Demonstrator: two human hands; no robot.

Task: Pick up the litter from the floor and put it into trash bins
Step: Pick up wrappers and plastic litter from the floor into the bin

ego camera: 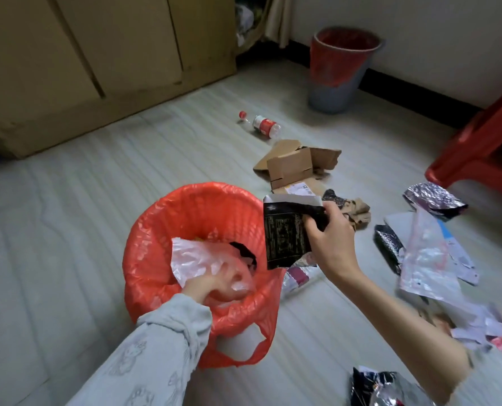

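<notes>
A pale floor (97,206) ran across the whole view, with a tan cabinet (97,54) along the far left and a red stool (484,142) at the right edge. Nearest the person stood a bin lined with an orange-red bag (161,230), one bag handle hanging loose over its front rim. A second, grey bin with a red liner (340,68) stood against the far wall, well apart from the first.

Litter lay spread on the floor to the right: a clear plastic sleeve (425,259), a torn cardboard box (293,165) between the two bins, a silver foil packet (434,197) near the stool, a dark foil packet (387,247) just beside the sleeve, and a plastic bottle with a red label (264,126) lying on its side beyond the box.

The left hand (211,285), in a grey sleeve, reached down inside the near bin, its fingers curled round a thin whitish plastic bag (197,259); the hand was blurred, so the grasp appeared closed rather than plainly so. The right hand (331,238) pinched a black printed wrapper (285,232) between thumb and fingers, holding it in the air at the bin's right rim, its lower end hanging just outside the orange-red bag.
</notes>
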